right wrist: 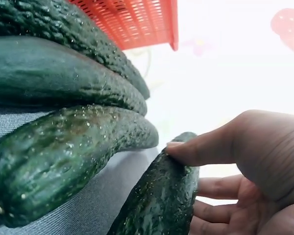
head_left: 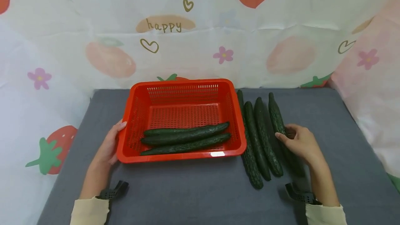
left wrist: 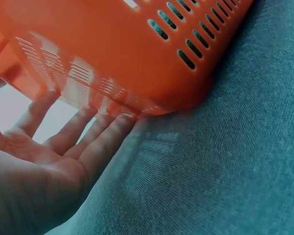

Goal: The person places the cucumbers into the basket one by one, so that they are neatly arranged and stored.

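Observation:
A red plastic basket (head_left: 182,159) with slotted walls stands at the middle of the table, three dark green cucumbers (head_left: 187,136) lying along its near side. At its left end my left hand (head_left: 109,145) holds the rim, thumb at the edge; in the left wrist view the fingers (left wrist: 83,127) reach under against the outer wall. My right hand (head_left: 301,143) grips a cucumber (head_left: 276,114) between thumb and fingers, around its middle. Close up in the right wrist view, the thumb lies across the held cucumber (right wrist: 159,196). Three loose cucumbers (head_left: 257,141) lie side by side to its left.
A grey cloth (head_left: 187,193) covers the table. Behind it hangs a white curtain (head_left: 200,55) printed with fruit, flowers and hearts. The leftmost loose cucumber (head_left: 251,166) lies right along the basket's right side, its far part overlapped by the rim. Each wrist wears a black mount.

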Motion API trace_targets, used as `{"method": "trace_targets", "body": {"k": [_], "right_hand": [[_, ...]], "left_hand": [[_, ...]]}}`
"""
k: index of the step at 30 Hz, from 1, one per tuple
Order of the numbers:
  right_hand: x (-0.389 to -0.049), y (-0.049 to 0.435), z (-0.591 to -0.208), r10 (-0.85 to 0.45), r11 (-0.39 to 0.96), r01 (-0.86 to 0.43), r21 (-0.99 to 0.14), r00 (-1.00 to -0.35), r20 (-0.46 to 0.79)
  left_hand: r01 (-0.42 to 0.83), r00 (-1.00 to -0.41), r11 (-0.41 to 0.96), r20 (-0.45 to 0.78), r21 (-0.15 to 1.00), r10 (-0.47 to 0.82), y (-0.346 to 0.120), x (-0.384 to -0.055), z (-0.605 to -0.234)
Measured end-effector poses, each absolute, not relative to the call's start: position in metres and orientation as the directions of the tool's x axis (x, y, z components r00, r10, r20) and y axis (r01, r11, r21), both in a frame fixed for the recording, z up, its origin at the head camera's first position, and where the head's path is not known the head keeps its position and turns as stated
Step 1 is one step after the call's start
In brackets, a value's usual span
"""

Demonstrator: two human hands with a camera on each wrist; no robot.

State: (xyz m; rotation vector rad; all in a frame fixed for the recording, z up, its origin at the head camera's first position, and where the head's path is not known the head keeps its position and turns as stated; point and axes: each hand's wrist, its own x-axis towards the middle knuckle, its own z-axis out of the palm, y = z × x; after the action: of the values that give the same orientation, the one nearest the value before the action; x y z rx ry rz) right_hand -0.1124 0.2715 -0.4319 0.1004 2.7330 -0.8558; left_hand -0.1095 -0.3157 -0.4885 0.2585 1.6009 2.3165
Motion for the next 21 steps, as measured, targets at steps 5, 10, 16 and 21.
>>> {"method": "trace_targets", "body": {"k": [5, 10, 16, 21], "right_hand": [[-0.113, 0.265, -0.426, -0.015, 0.816, 0.104, -0.569, -0.98, -0.2], [-0.116, 0.257, -0.416, -0.021, 0.801, 0.05, -0.596, -0.994, -0.111], [-0.113, 0.243, -0.403, -0.049, 0.795, 0.006, -0.606, -0.996, -0.074], [-0.113, 0.23, -0.395, -0.091, 0.788, -0.061, -0.613, -0.996, -0.018]], "left_hand": [[-0.151, -0.939, -0.307, -0.039, 0.94, 0.342, -0.318, -0.105, -0.489], [-0.143, -0.947, -0.297, -0.044, 0.944, 0.318, -0.318, -0.109, -0.486], [-0.173, -0.94, -0.298, -0.067, 0.939, 0.334, -0.318, -0.109, -0.486], [-0.164, -0.937, -0.298, -0.053, 0.94, 0.346, -0.317, -0.11, -0.486]]}}
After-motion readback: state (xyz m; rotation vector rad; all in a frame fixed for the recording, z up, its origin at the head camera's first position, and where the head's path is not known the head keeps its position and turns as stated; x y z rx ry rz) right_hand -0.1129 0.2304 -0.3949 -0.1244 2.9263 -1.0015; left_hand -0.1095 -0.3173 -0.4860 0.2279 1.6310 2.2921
